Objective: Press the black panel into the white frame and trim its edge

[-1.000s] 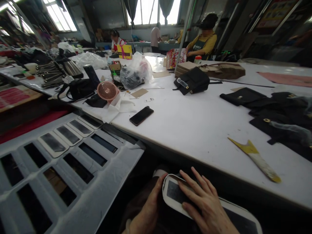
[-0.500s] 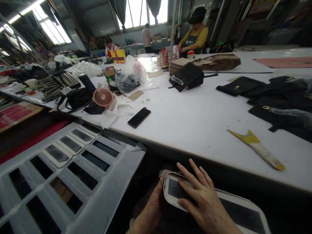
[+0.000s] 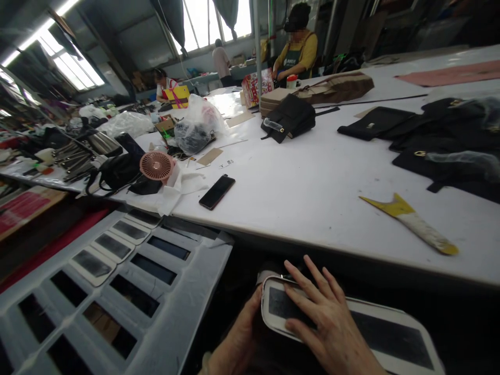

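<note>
The white table (image 3: 312,182) bears a phone (image 3: 216,191), a pink fan (image 3: 157,166), and black bags (image 3: 289,117).

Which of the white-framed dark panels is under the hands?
The long one in the lap, below the table edge: right hand flat on it, left hand at its end. The others sit in the rack.

- The right hand (image 3: 332,325) covers the middle of the white-rimmed panel (image 3: 394,338), whose lower right corner runs off the bottom edge.
- The left hand (image 3: 234,344) is cut at the wrist by the bottom edge; its fingers lie hidden under the panel.
- The black bags (image 3: 449,140) run off the right edge.
- Small print on the paper slip (image 3: 226,163), centre left on the counter (image 3: 312,192), is too small to read.
</note>
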Demonstrator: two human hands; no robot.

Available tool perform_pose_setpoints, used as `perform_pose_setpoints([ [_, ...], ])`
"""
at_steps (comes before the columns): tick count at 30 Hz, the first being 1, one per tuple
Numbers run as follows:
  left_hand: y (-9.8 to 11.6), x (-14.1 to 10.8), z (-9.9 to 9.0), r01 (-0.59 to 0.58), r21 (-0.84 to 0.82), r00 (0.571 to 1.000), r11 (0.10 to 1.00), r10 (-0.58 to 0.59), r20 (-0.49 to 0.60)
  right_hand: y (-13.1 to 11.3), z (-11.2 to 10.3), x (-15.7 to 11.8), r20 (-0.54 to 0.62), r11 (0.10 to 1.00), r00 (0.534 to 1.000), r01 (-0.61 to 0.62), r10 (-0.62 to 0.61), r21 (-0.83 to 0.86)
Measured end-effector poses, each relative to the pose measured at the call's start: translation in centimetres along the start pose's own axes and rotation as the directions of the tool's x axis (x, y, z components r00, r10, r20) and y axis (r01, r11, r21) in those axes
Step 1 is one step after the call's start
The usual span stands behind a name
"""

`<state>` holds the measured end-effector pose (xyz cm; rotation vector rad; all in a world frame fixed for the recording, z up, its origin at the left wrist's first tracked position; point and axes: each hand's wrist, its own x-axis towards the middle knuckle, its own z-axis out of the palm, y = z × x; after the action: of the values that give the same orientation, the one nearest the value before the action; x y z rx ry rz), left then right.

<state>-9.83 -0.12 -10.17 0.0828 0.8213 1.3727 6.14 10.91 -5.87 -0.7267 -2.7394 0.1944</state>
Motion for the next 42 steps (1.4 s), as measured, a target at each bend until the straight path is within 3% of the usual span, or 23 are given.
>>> perform_pose_setpoints([
  [7, 1.7, -0.7, 0.9, 0.067, 0.079, 0.997, 0.995, -0.070, 0.035, 0.0, 0.2, 0.1, -0.035, 0.999, 0.999, 0.006, -0.004, 0.048],
  [12, 3.5, -1.1, 2.6, 0.032, 0.242, 0.999, 0.970, -0.037, 0.019, -0.1, 0.3, 0.3, -0.068, 0.997, 0.998, 0.001, 0.004, 0.076],
  [17, 4.9, -1.0, 3.5, 0.042, 0.313, 0.994, 0.949, -0.073, 0.087, -0.1, 0.5, 0.2, -0.080, 0.996, 0.997, -0.001, 0.009, 0.091],
  [26, 5.0, -1.1, 3.4, 0.025, 0.356, 0.995, 0.934, -0.057, 0.079, 0.0, 0.9, 0.1, -0.102, 0.996, 0.995, 0.016, -0.007, 0.088],
  [32, 5.2, -1.0, 3.3, 0.079, 0.394, 0.992, 0.916, -0.110, 0.057, -0.1, 0.8, 0.1, -0.110, 0.997, 0.994, 0.009, -0.001, 0.078],
  [37, 5.2, -1.1, 3.6, 0.034, 0.450, 0.999, 0.893, -0.043, 0.010, -0.1, 0.5, 0.1, -0.134, 0.998, 0.991, 0.024, -0.015, 0.065],
  [42, 5.7, -1.7, 4.0, 0.029, 0.646, 0.999, 0.763, 0.007, -0.053, -0.2, 0.5, -0.1, -0.149, 0.996, 0.988, 0.050, -0.039, 0.071],
])
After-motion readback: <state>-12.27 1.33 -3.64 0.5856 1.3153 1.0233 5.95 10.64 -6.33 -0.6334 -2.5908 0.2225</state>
